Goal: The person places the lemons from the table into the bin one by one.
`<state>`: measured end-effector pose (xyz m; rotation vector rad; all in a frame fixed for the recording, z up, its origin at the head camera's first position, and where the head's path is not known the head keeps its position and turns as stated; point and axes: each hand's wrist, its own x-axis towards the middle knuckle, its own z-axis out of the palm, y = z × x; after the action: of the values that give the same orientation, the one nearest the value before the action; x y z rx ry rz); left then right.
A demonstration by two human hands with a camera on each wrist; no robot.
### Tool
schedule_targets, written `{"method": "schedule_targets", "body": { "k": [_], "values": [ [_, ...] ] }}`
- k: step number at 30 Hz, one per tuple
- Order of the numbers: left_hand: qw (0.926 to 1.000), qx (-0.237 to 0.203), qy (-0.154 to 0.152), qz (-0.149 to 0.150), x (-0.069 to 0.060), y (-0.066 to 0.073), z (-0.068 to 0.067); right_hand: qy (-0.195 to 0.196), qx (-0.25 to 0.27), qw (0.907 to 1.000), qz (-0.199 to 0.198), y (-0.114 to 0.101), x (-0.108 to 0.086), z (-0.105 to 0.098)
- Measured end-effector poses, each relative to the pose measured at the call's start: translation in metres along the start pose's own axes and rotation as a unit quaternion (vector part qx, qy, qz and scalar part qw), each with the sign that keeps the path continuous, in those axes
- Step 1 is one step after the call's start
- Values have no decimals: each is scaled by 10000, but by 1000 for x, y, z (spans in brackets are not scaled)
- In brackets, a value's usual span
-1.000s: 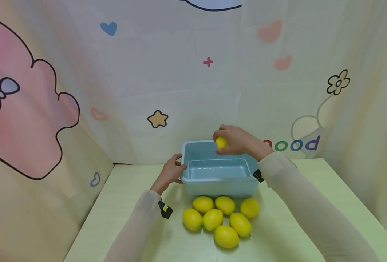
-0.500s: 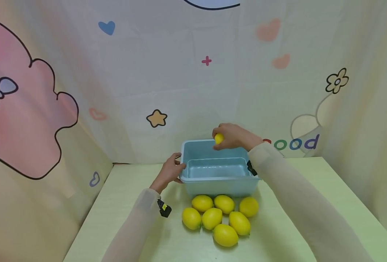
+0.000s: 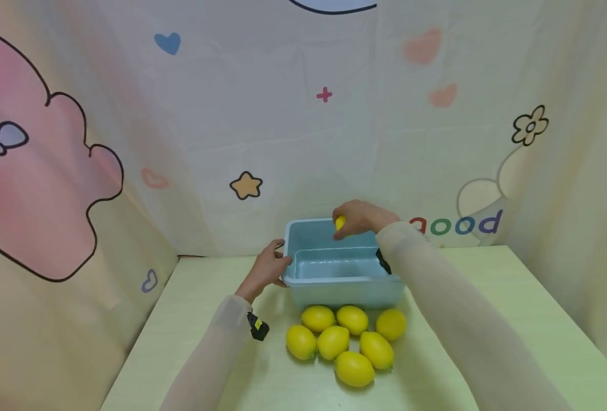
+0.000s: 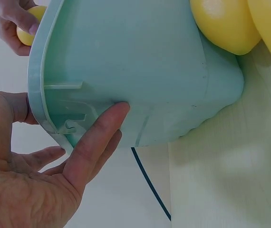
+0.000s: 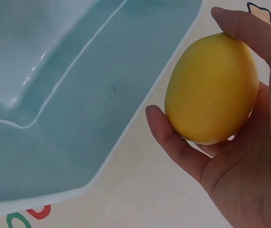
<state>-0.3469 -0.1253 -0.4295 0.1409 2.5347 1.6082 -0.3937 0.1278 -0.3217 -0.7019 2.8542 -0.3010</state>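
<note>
Head view: the right hand [image 3: 358,217] is the nearer one to the lemon [image 3: 340,222], its fingers clamped on it at the back rim of the tub [image 3: 346,294]. The tub's opening lies below and in front of that lemon; whether the fruit is directly over the opening or over the rim, I cannot tell. The left hand [image 3: 265,267] grips the tub's left end, thumb at the rim. Just in front of the tub, seven lemons [image 3: 333,342] lie in a loose cluster on the surface [image 3: 488,297], which is pale and faintly grained. Behind the tub hangs a printed cloth curtain [image 3: 282,114].

Left wrist view: the held lemon shows past the tub's rim, clear of it on the upper side. One finger of the left hand lies along the outer wall, which looks like smooth, pale blue-green plastic with small ribs under a turned lip.

Right wrist view: the lemon is a plump, smooth, egg-shaped yellow form, held near both ends between the fingers. Its long axis runs roughly along the tub's back rim, and a gap appears between them. The tub's inside wall is glossy, with a rounded corner.
</note>
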Motion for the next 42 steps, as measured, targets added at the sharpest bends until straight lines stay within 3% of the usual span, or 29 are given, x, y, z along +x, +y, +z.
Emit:
{"method": "schedule_targets", "body": {
  "k": [8,14,30,42],
  "values": [
    [9999,-108,-91,-8,0,-1,0,-413,108,9976,545,6,7,11],
    [10000,-36,-33,11,1,-1,-1,-535,244,9960,674,9,10,16],
    [9997,-199,-105,-24,1,0,-1,-348,57,9983,466,15,9,19],
    [9999,-136,-43,-3,2,-2,-1,-75,-340,9994,-13,11,-5,9]
  ]
}}
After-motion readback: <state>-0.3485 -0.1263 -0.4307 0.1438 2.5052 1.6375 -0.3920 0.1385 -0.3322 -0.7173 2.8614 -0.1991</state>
